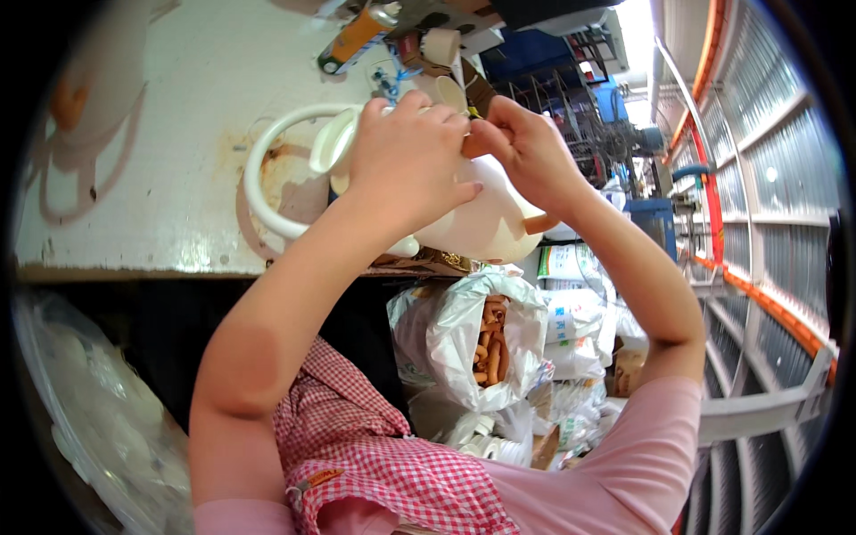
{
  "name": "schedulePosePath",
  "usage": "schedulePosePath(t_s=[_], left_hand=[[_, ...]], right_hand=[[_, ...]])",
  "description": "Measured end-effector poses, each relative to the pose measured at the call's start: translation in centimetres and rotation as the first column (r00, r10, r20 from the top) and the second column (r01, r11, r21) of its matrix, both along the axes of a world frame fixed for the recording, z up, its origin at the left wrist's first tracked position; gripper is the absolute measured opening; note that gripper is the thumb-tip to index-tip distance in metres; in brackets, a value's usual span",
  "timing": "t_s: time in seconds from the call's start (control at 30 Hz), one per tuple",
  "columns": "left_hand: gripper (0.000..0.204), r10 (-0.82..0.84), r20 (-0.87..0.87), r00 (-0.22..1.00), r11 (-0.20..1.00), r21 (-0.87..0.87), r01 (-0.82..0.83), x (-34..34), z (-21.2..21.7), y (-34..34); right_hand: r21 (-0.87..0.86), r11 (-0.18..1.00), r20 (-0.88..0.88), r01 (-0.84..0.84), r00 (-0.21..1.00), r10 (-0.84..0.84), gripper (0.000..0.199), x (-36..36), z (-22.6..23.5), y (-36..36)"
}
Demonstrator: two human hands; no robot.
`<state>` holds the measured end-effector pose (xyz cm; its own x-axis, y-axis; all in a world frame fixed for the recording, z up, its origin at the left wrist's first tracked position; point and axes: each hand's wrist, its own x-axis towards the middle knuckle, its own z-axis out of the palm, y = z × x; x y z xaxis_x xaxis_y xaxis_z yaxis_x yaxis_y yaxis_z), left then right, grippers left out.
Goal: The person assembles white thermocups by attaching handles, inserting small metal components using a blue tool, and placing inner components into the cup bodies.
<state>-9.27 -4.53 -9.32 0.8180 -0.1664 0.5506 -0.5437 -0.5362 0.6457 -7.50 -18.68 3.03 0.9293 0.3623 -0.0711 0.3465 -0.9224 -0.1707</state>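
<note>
A cream-white plastic jug (486, 214) lies tilted on its side at the table's right edge, with a large white curved loop (255, 183) beside it on the left. My left hand (401, 160) spreads over the jug's upper part and is closed around it, next to a pale green-white rim (334, 143). On the far side, the fingers of my right hand (530, 156) pinch a small brown piece (474, 146) against the jug. Another brown piece (540, 223) sticks out from its lower right side. My left palm hides part of the jug's top.
An orange spray can (357, 40) lies at the back of the white table (205, 80), near a tape roll (440, 46). Below the table edge stands a white bag (446, 334) of curved brown parts (490, 352). Clear plastic bags (98, 401) fill the lower left.
</note>
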Motion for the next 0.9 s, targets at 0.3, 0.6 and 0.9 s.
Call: schedulePosePath(t_s=[0.3, 0.6, 0.9], left_hand=[[0.055, -0.022, 0.008, 1.0, 1.0, 0.005, 0.022, -0.06, 0.18, 0.0], [0.052, -0.039, 0.044, 0.998, 0.999, -0.035, 0.041, 0.44, -0.33, -0.01], [0.053, -0.042, 0.048, 0.998, 0.998, -0.05, 0.044, 0.39, 0.17, 0.03]], right_hand=[[-0.092, 0.996, 0.024, 0.01, 1.0, -0.008, 0.036, -0.31, 0.02, -0.01], [-0.132, 0.991, 0.044, 0.023, 0.999, -0.018, 0.04, -0.25, -0.51, 0.2], [-0.155, 0.988, 0.07, 0.017, 0.998, -0.006, 0.036, -0.09, -0.7, 0.32]])
